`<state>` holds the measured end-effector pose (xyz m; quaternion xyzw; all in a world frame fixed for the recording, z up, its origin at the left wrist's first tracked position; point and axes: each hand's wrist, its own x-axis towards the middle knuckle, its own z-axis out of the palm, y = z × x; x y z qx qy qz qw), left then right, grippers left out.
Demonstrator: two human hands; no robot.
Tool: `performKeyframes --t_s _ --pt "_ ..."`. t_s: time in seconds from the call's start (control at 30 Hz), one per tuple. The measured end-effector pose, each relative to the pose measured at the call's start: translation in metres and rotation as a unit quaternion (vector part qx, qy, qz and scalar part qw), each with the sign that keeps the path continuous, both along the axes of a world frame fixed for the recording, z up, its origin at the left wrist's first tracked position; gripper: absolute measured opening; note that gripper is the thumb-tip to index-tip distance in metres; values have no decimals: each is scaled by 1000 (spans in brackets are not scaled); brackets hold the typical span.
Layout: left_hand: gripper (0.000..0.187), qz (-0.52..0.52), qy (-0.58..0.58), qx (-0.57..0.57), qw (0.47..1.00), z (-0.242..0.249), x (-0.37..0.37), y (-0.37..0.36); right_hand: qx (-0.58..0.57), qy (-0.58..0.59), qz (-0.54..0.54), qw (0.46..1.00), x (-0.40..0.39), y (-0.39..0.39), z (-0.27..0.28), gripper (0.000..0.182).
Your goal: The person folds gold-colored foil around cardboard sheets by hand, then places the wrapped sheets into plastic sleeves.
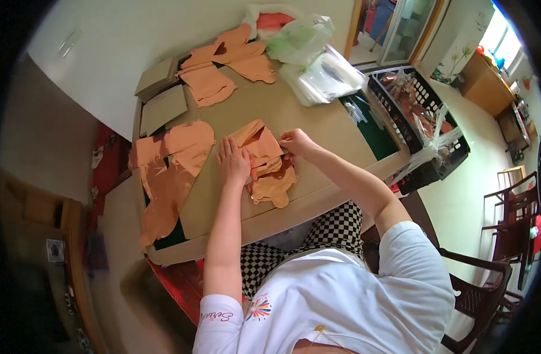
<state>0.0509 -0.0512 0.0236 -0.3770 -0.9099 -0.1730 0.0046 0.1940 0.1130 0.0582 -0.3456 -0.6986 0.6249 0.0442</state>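
Note:
A shiny orange sheet piece (270, 144), which looks like a deflated foil balloon, lies partly folded on the table in front of me. Its near part has rounded lobes and a darker reddish patch. My left hand (232, 160) rests flat on the left side of this piece, fingers stretched out. At the right edge, my right hand (297, 144) has its fingers closed in a pinch on the piece. The fingertips of that hand are partly hidden.
More flat orange pieces (179, 153) lie at the left, and others (208, 84) at the back. Brown cardboard sheets (164, 109) sit at the far left. Clear plastic bags (323, 76) lie at the back right. A black crate (400, 112) of wrapped pieces stands right of the table (335, 138).

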Motion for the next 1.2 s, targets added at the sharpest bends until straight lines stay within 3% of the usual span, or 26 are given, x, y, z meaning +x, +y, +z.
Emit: performKeyframes --t_s 0.13,0.27,0.37,0.47,0.53,0.63,0.77,0.9,0.97,1.0,1.1,1.2 --pt "61 -4 21 -13 1000 3 -8 2 -4 -4 -38 999 19 6 1 16" --pt "60 -4 47 -18 999 0 -7 1 -26 27 -100 994 97 27 5 13" --pt "56 1 48 61 997 2 2 0 -65 32 -176 982 163 44 14 11" --pt "50 -97 25 147 984 11 36 -10 -62 55 -229 970 217 61 10 11" --pt "46 -158 33 141 977 20 75 -15 -64 61 -241 966 233 58 18 10" --pt "44 -211 33 115 970 18 111 -13 -128 141 -244 951 228 57 -2 11" --pt "44 -233 85 72 966 19 121 -10 -129 116 -200 964 187 33 3 14" --pt "38 -251 -131 180 942 24 122 -20 -107 74 -131 983 146 -2 16 23" --pt "36 -268 -134 245 922 -23 118 -23 -115 75 -102 985 134 -12 11 25" --pt "35 -270 -107 235 928 -30 117 -27 -86 51 -70 993 132 -16 14 26" --pt "35 -268 -17 202 942 -39 116 -31 152 -43 -23 987 126 -24 20 29" --pt "35 -261 60 176 947 -42 116 -31 451 63 -24 890 111 -30 13 43"
